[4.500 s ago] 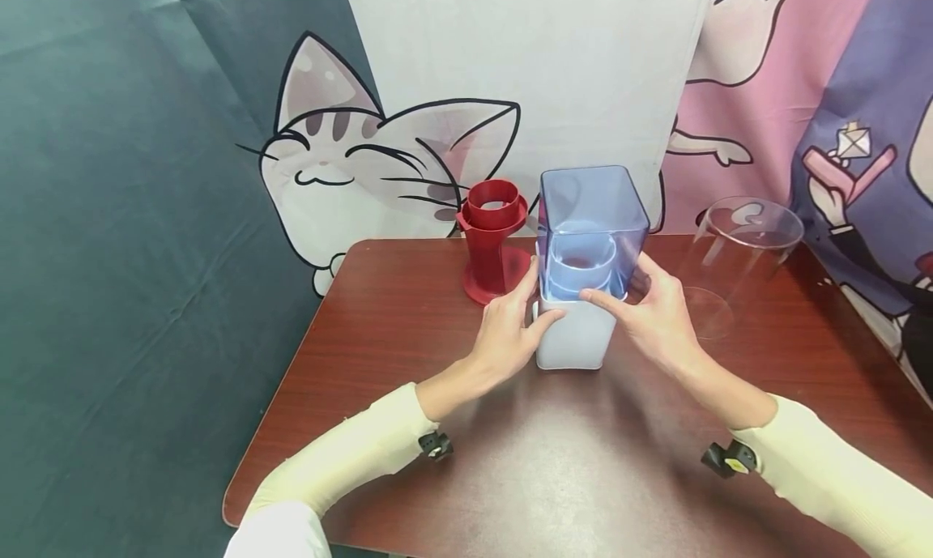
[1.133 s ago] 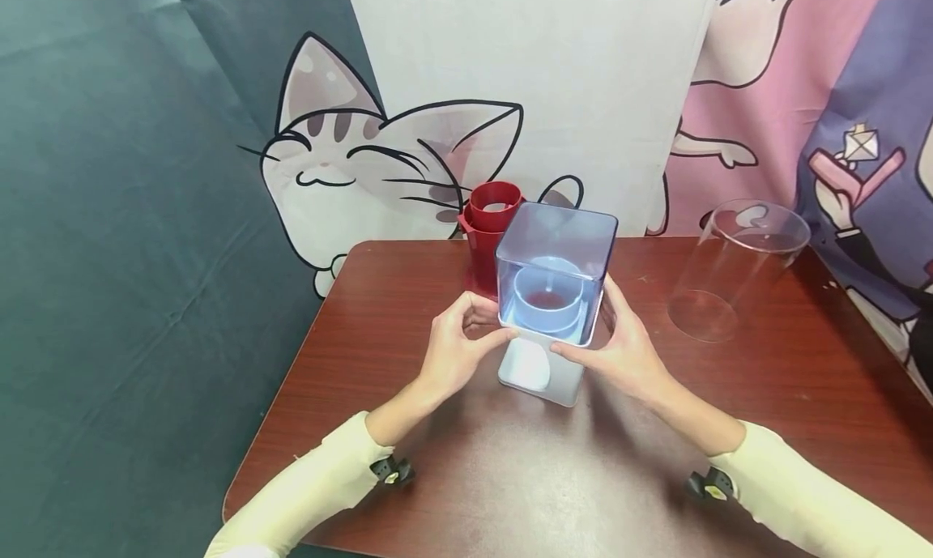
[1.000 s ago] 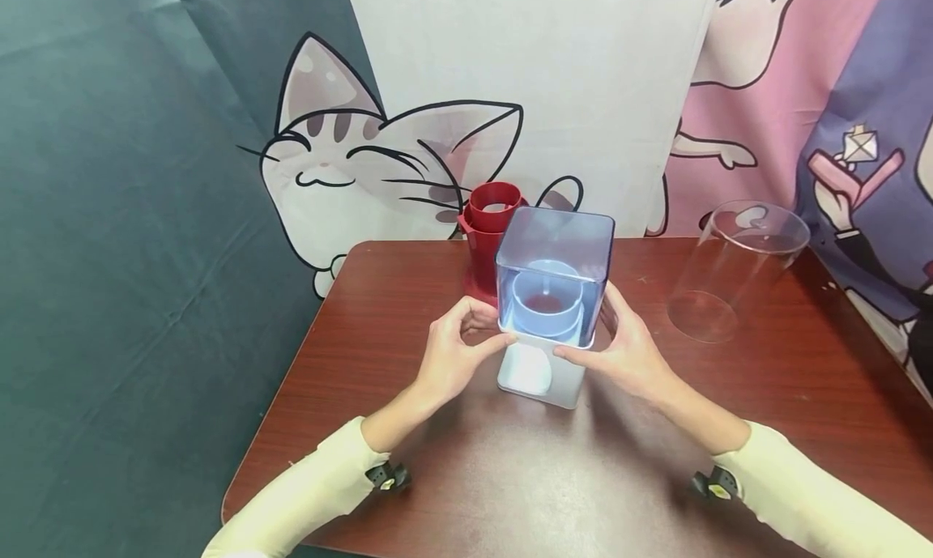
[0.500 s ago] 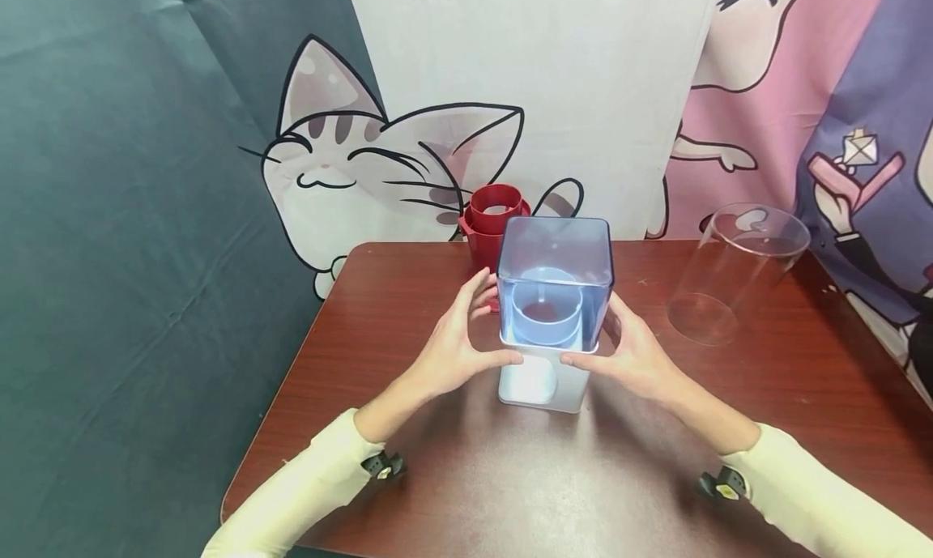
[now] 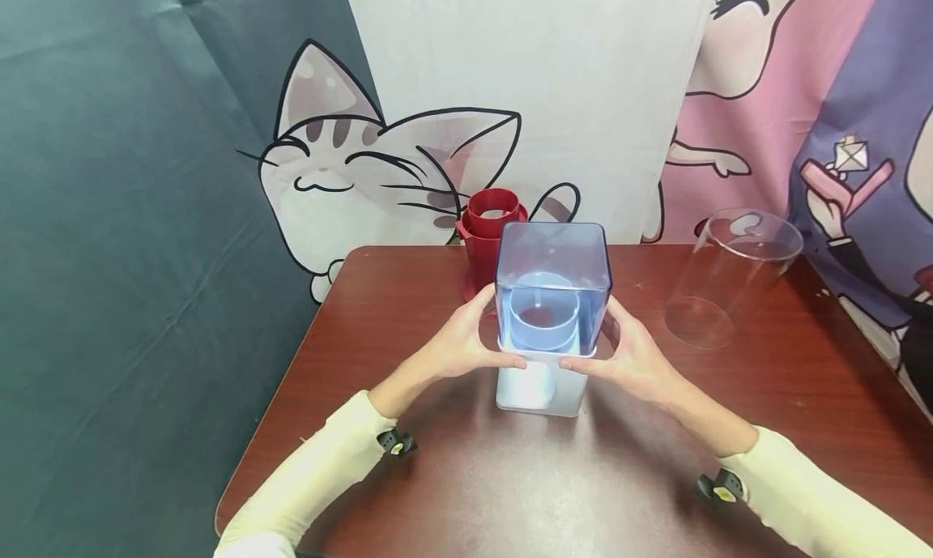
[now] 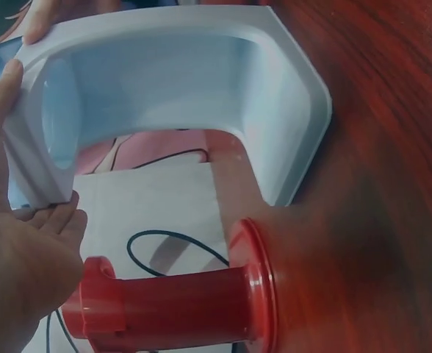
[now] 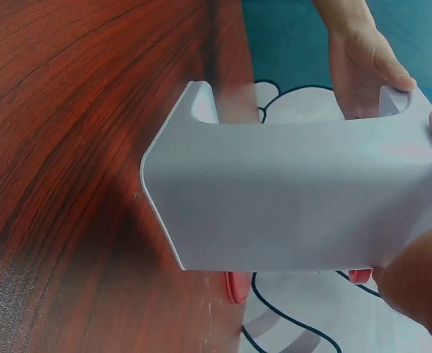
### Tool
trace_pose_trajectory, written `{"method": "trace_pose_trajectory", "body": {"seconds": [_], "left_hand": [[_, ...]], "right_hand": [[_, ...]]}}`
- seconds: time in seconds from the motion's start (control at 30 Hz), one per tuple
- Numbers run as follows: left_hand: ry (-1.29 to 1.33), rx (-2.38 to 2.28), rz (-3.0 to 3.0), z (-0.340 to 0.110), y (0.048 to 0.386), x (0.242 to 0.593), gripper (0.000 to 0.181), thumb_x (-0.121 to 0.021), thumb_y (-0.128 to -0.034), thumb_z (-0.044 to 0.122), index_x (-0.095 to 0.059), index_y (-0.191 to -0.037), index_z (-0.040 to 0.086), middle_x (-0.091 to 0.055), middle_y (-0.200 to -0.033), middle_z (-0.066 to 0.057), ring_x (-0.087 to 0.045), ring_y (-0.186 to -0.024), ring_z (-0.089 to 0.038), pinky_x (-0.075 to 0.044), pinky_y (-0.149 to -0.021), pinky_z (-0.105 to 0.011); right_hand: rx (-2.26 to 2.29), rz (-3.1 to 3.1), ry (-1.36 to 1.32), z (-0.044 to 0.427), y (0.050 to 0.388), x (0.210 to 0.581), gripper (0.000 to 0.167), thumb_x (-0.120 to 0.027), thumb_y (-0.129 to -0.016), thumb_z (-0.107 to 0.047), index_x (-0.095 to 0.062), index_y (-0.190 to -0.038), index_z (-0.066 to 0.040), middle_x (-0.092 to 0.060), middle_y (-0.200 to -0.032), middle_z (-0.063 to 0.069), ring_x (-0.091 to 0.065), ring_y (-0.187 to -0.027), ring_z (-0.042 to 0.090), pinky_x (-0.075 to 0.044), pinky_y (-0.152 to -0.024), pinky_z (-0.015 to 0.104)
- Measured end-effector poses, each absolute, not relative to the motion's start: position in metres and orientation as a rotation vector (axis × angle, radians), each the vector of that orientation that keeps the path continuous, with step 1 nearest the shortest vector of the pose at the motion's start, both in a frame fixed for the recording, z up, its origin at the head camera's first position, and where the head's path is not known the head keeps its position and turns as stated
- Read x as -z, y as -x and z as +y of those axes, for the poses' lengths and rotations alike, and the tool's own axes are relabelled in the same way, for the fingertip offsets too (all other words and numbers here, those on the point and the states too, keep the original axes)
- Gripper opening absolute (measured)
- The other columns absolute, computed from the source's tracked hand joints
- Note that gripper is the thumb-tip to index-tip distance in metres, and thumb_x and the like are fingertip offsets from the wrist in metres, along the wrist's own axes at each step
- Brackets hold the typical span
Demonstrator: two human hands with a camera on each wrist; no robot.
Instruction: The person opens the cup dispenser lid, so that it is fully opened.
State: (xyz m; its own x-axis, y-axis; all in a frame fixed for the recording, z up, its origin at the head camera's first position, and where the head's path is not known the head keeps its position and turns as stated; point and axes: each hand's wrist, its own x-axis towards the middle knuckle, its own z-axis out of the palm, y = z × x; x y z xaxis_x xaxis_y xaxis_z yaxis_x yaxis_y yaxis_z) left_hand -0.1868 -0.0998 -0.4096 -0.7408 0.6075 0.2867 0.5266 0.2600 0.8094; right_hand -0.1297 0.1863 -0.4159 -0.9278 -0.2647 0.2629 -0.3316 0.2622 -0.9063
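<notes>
White plastic C-shaped stand [image 5: 571, 394] under translucent blue square container [image 5: 554, 254]: upright, long axis vertical, base contact with brown wood-grain table [image 5: 350, 307] unclear; left hand [image 5: 462, 343] and right hand [image 5: 636, 359] grip its upper sides. Left wrist view shows the hollow opening leftward; right wrist view, the closed outer wall. Beyond: red plastic cylindrical holder [image 5: 488, 254], clear open cylinder [image 5: 736, 279], printed cartoon-cat cloth backdrop [image 5: 342, 169].

Both hands [image 5: 461, 343] [image 5: 636, 357] opposite, thumbs [image 5: 504, 361] [image 5: 583, 366] inward.
</notes>
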Motion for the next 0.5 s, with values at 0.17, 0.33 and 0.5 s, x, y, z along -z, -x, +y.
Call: {"method": "trace_pose_trajectory", "body": {"seconds": [0.17, 0.33, 0.5], "left_hand": [[-1.095, -1.558, 2.410, -0.099, 0.185, 0.415, 0.100, -0.097, -0.0748, 0.025, -0.040, -0.157, 0.024, -0.057, -0.144, 0.007, -0.055, -0.132, -0.013, -0.051, -0.110, -0.037], [-1.112, -1.553, 2.351, -0.099, 0.183, 0.410, 0.107, -0.096, -0.0765, 0.024, -0.032, -0.162, 0.029, -0.052, -0.150, 0.008, -0.050, -0.138, -0.013, -0.049, -0.113, -0.042], [-1.196, -1.597, 2.307, -0.099, 0.186, 0.395, 0.124, -0.096, -0.0751, 0.016, -0.017, -0.170, 0.028, -0.038, -0.164, 0.005, -0.041, -0.148, -0.018, -0.044, -0.117, -0.045]], "right_hand": [[-1.789, -2.462, -0.559, 0.186, 0.129, 0.417, 0.107, -0.097, -0.077, -0.011, -0.037, -0.164, -0.020, -0.053, -0.156, 0.006, -0.043, -0.151, 0.030, -0.035, -0.120, 0.038], [-1.812, -2.461, -0.542, 0.187, 0.129, 0.418, 0.108, -0.096, -0.077, -0.010, -0.034, -0.165, -0.022, -0.051, -0.157, 0.005, -0.040, -0.153, 0.030, -0.029, -0.122, 0.056], [-1.859, -2.423, -0.578, 0.186, 0.131, 0.419, 0.111, -0.096, -0.076, -0.006, -0.032, -0.165, -0.022, -0.049, -0.157, 0.006, -0.036, -0.154, 0.029, -0.022, -0.125, 0.062]]}}
